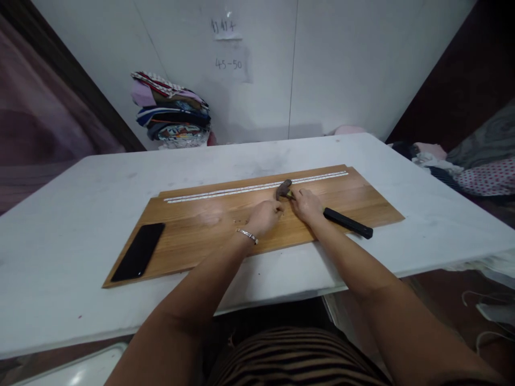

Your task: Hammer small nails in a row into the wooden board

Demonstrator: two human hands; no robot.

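Note:
A hammer (pixel 348 223) with a dark metal head and a long black grip is in my right hand (pixel 306 205), which is closed around it close to the head. The grip sticks out past my wrist to the right. My left hand (pixel 263 216) is pinched just below the hammer head, low over a wooden board (pixel 193 236). What its fingertips hold is too small to make out. Several tiny dark bits, possibly nails, lie on the wood left of that hand. Two pale strips (pixel 225 192) run along the board's far side.
A black phone (pixel 139 252) lies on the board's left end. The board rests on a white-covered table (pixel 438 214). Folded clothes (pixel 175 110) are stacked at the back left, against a wall (pixel 341 69) with handwritten notes. More fabric (pixel 486 177) is heaped at the right.

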